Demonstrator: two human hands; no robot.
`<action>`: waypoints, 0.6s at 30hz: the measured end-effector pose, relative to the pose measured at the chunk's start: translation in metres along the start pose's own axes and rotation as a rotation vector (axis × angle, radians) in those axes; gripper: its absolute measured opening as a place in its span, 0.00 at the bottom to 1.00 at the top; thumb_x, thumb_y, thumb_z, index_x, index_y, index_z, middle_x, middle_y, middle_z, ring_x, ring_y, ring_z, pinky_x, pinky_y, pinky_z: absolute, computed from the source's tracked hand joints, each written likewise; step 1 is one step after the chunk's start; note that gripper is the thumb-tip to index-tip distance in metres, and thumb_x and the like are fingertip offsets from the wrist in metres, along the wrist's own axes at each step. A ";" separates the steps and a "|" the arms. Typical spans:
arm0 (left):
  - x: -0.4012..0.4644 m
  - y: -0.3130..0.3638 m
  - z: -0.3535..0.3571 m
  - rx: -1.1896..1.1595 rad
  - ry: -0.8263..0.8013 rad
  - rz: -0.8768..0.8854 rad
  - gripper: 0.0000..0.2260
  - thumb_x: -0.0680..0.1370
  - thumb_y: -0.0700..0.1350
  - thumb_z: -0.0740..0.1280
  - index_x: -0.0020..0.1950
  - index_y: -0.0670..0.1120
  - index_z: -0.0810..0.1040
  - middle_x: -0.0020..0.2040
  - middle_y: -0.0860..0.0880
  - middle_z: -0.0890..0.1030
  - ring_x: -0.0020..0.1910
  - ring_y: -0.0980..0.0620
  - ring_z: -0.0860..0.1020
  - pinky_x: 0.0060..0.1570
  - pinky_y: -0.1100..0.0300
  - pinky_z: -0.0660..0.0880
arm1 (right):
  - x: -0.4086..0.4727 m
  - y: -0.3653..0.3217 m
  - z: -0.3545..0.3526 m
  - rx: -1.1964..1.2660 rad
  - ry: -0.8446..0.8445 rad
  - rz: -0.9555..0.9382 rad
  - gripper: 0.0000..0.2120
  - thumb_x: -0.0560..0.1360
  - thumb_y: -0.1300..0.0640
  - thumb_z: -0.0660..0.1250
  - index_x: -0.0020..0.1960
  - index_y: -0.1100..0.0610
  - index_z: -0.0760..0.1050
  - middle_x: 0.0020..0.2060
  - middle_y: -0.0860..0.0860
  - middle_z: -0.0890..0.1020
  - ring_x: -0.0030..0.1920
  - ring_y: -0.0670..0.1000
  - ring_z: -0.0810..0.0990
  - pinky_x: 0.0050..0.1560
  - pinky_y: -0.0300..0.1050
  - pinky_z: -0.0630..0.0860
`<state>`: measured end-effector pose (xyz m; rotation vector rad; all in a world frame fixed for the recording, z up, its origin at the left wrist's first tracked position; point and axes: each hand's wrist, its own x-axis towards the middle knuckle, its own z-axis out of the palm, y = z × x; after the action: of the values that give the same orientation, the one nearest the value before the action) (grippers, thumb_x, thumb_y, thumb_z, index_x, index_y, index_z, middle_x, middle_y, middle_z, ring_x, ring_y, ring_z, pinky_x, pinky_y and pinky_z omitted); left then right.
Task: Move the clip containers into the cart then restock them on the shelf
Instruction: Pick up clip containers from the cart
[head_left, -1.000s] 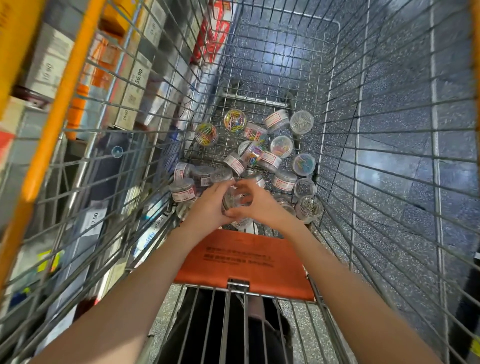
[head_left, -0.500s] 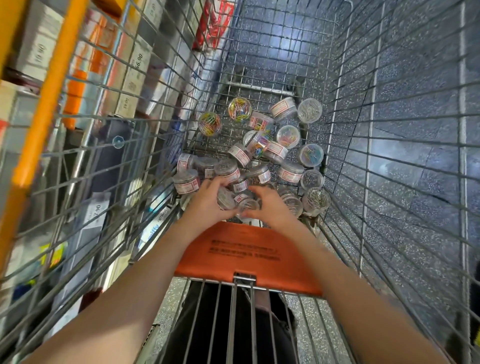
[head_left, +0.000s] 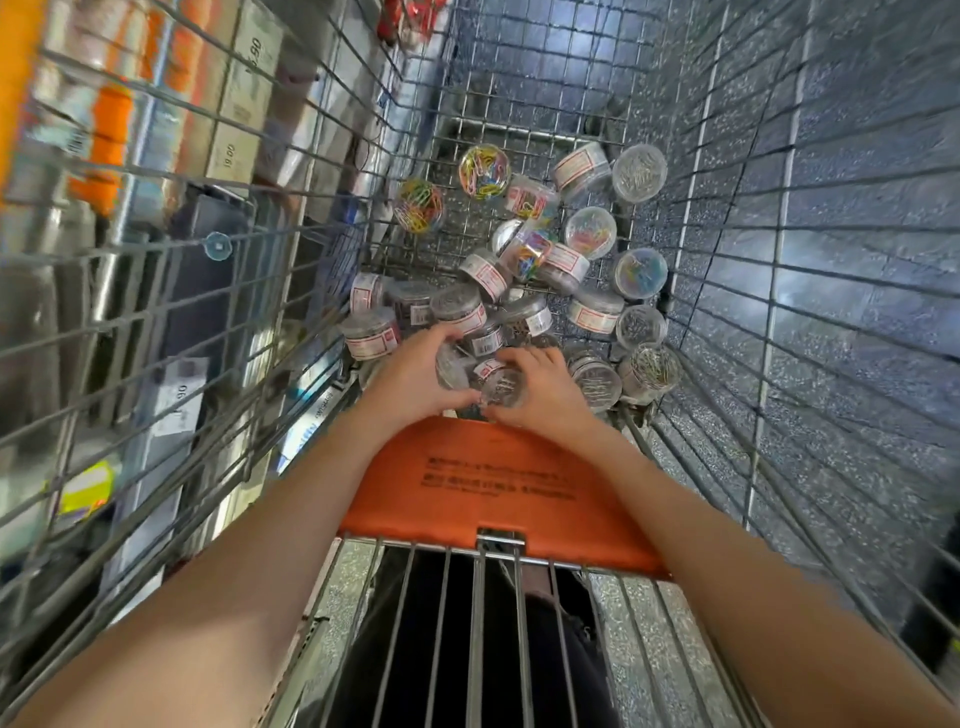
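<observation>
While both hands (head_left: 415, 382) cup clip containers (head_left: 498, 384) | cart (head_left: 519, 119)

Open top: free way down between the wire-mesh cart walls (head_left: 291, 291).
Far floor: bare grid (head_left: 524, 109).
Near floor: crowded with clear round clip containers (head_left: 592, 312).
Near edge: orange plastic seat flap (head_left: 483, 488).

Both hands have sunk lower into the wire cart (head_left: 691, 218): the left hand (head_left: 410, 384) and right hand (head_left: 545, 389), cupped round a few clear containers (head_left: 501, 387), now sit just above the orange flap (head_left: 488, 483).
</observation>
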<state>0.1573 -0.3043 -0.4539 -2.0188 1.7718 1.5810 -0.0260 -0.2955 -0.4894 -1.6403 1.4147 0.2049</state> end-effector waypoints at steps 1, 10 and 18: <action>0.003 -0.001 -0.001 -0.007 -0.011 0.014 0.33 0.65 0.49 0.78 0.66 0.47 0.69 0.63 0.48 0.74 0.61 0.50 0.72 0.58 0.59 0.68 | 0.001 0.003 0.000 0.023 -0.009 -0.009 0.34 0.65 0.42 0.73 0.66 0.53 0.68 0.60 0.49 0.74 0.62 0.52 0.65 0.62 0.44 0.63; 0.010 -0.001 -0.010 0.065 -0.062 0.077 0.36 0.64 0.50 0.78 0.69 0.57 0.66 0.67 0.54 0.72 0.64 0.54 0.71 0.62 0.53 0.70 | -0.006 0.001 -0.038 0.391 -0.106 0.036 0.30 0.69 0.53 0.74 0.68 0.51 0.67 0.61 0.46 0.72 0.57 0.42 0.71 0.54 0.34 0.67; 0.006 0.014 -0.010 0.215 -0.089 0.050 0.41 0.66 0.50 0.77 0.73 0.59 0.58 0.69 0.50 0.67 0.66 0.49 0.68 0.60 0.45 0.71 | -0.006 -0.009 -0.060 0.506 -0.136 0.071 0.27 0.70 0.55 0.73 0.66 0.51 0.67 0.60 0.48 0.70 0.60 0.46 0.71 0.58 0.41 0.74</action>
<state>0.1521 -0.3197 -0.4457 -1.7938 1.8819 1.3995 -0.0452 -0.3354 -0.4475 -1.1406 1.2921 -0.0051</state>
